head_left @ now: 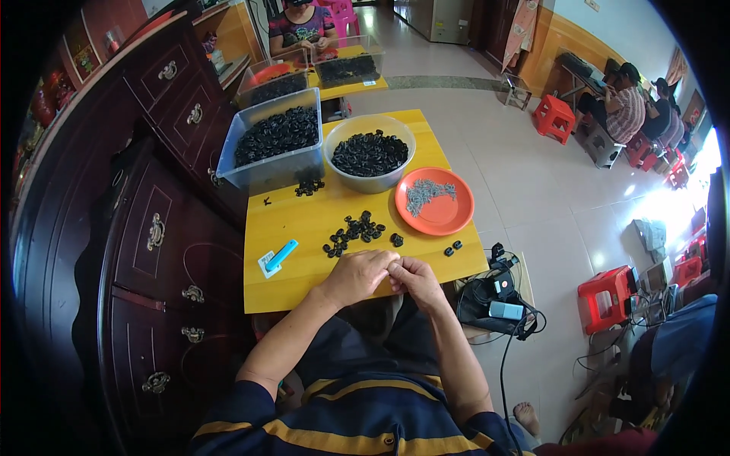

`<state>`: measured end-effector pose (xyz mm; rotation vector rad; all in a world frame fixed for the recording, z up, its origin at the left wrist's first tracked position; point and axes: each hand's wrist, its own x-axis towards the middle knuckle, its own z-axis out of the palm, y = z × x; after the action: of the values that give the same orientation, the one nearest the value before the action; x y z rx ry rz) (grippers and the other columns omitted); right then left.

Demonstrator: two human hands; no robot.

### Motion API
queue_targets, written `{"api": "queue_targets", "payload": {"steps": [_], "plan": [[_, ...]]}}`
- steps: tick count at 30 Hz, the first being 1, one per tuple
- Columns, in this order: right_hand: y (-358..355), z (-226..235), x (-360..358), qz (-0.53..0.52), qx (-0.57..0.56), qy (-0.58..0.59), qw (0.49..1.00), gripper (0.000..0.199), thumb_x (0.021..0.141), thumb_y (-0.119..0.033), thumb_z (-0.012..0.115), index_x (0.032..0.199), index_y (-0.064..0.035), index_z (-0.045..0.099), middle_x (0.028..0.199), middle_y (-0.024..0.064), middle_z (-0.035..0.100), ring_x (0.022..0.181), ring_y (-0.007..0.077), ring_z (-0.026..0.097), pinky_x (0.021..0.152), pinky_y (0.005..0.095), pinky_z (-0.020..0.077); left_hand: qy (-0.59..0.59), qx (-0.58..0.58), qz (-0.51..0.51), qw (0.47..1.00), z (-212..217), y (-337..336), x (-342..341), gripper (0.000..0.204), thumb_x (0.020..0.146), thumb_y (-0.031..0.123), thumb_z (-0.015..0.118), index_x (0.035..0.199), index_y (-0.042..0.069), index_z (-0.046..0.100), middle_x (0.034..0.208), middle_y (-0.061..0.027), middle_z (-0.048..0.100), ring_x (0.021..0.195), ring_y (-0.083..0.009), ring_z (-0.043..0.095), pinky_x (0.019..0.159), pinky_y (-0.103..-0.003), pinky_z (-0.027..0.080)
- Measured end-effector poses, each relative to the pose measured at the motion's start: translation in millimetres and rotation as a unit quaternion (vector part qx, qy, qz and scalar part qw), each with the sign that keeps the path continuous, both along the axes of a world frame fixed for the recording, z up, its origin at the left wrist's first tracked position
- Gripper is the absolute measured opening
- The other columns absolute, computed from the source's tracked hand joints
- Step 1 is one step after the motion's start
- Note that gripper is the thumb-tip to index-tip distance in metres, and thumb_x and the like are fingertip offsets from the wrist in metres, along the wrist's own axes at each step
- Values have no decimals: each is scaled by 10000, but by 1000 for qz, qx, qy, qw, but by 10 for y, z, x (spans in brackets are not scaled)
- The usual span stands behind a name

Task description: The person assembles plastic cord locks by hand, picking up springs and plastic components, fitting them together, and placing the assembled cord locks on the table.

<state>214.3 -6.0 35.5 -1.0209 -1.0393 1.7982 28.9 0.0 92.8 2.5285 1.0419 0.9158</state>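
At the near edge of the yellow table, my left hand and my right hand meet with fingertips pressed together. Whatever they pinch is too small or too hidden to make out. Just beyond my fingers lies a loose pile of small black oval parts, with a single black part beside it. Two more black parts rest to the right. An orange-red plate holds a heap of small grey pin-like pieces.
A clear bin and a round translucent bowl, both full of black parts, stand at the table's back. A light-blue tool lies left on a white label. Dark drawers border the left; a cable-strewn stool stands right. Another person sits beyond.
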Motion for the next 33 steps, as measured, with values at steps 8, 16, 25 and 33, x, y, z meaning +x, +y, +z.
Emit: {"api": "queue_targets", "payload": {"steps": [8, 16, 25, 33], "plan": [[-47, -79, -41, 15, -3, 4, 1000, 225, 997, -288, 622, 918, -81, 658, 746, -36, 595, 644, 53, 543, 596, 206, 438, -76, -101, 21, 992, -104, -74, -103, 292, 848, 47, 720, 1113, 60, 597, 790, -72, 661, 684, -214, 673, 618, -334, 530], [-27, -66, -83, 31, -34, 17, 999, 234, 1000, -315, 623, 912, -99, 644, 750, -40, 590, 645, 57, 545, 599, 210, 443, -174, -165, 36, 970, -259, -4, -164, 315, 852, 33, 738, 1137, 56, 606, 753, -41, 632, 611, -121, 606, 580, -266, 487], [30, -115, -34, 52, -60, 90, 993, 208, 993, -304, 634, 926, -107, 638, 741, -45, 583, 627, 61, 534, 585, 214, 441, -206, -220, 5, 953, -219, 18, -114, 338, 860, 6, 750, 1171, 34, 623, 808, 2, 645, 687, -49, 580, 627, -217, 491], [-8, -104, -160, -23, -63, 93, 993, 194, 988, -284, 642, 924, -101, 631, 709, -29, 594, 591, 68, 546, 563, 203, 431, -290, -260, 79, 917, -454, -54, -69, 38, 892, 25, 704, 923, 2, 699, 771, -24, 707, 670, -41, 629, 605, -221, 503]]}}
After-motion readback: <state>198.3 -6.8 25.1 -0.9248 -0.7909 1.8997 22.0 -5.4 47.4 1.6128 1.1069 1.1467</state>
